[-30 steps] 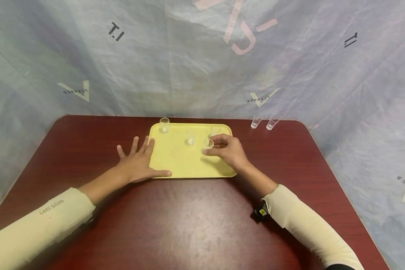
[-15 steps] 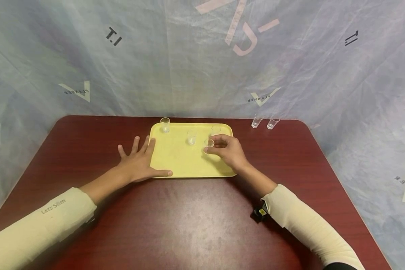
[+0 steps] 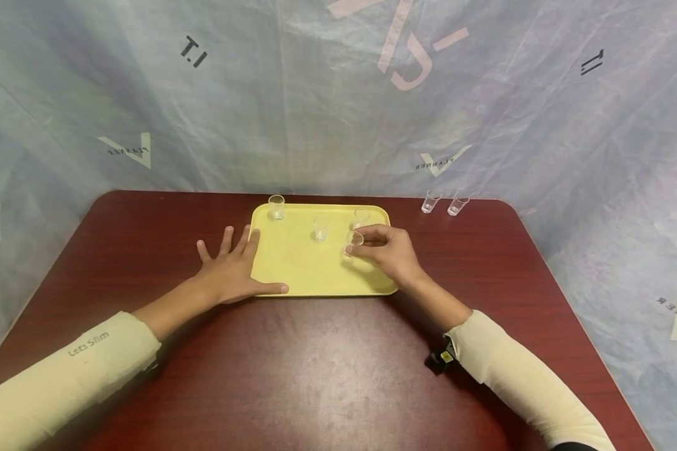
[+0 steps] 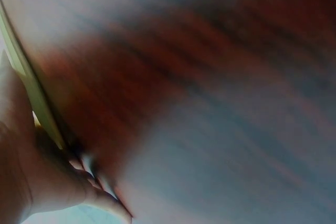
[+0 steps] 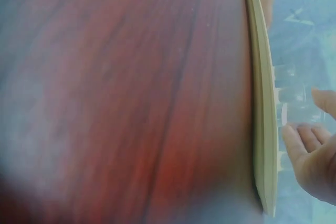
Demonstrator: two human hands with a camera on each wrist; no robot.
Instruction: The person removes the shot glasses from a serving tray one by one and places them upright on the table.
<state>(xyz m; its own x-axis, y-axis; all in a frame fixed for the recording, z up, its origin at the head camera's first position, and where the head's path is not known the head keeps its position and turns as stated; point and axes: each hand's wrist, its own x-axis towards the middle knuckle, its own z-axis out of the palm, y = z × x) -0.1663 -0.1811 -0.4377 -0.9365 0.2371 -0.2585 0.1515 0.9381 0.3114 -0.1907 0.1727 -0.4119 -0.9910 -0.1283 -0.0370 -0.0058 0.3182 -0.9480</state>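
Observation:
A yellow tray (image 3: pixel 299 275) lies on the dark red table. Over its right half, my right hand (image 3: pixel 392 254) pinches a clear shot glass (image 3: pixel 354 240) between thumb and fingers; the right wrist view shows that hand (image 5: pixel 315 156) beyond the tray's edge. Just behind it stands another shot glass (image 3: pixel 362 217), partly covered by the fingers. A third shot glass (image 3: pixel 321 230) is upright near the tray's middle, and one more shot glass (image 3: pixel 277 207) is at the back left corner. My left hand (image 3: pixel 228 272) rests with spread fingers at the tray's left edge, thumb along the front rim.
At the table's back right, two more shot glasses stand side by side, the left glass (image 3: pixel 430 202) close to the right glass (image 3: pixel 457 205). A grey printed sheet (image 3: pixel 338 125) hangs behind the table (image 3: pixel 316 369) and along its sides.
My right hand has shifted slightly to the right, and the shot glass it pinches has moved with it. The left hand and the other glasses stay in place.

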